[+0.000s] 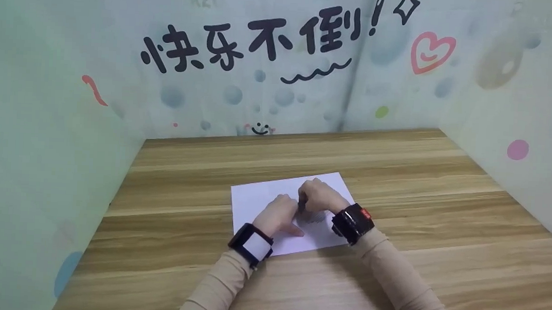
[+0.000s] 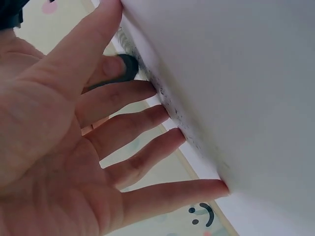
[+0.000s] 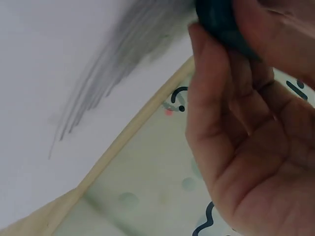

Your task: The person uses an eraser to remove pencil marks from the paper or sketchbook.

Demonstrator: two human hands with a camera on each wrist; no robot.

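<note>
My right hand [image 1: 318,196] pinches a dark eraser [image 3: 221,22] against the white paper [image 1: 260,196], right at the grey pencil scribble [image 3: 128,54]. My left hand [image 1: 280,216] lies flat, fingers [image 2: 133,128] straight, pinning the sheet to the wooden table [image 1: 419,189]. I'd judge the rubbing-out barely begun: most of the shading is there, and crumbs line the paper's edge.

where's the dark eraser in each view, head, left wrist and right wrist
Head: the dark eraser is a sliver at centre, pinched by the right hand.
Left wrist: upper left, behind the left hand fingers, against the paper.
Right wrist: top edge, right of centre, in the fingertips.
Shared landmark: the grey pencil smudge on the white paper.
</note>
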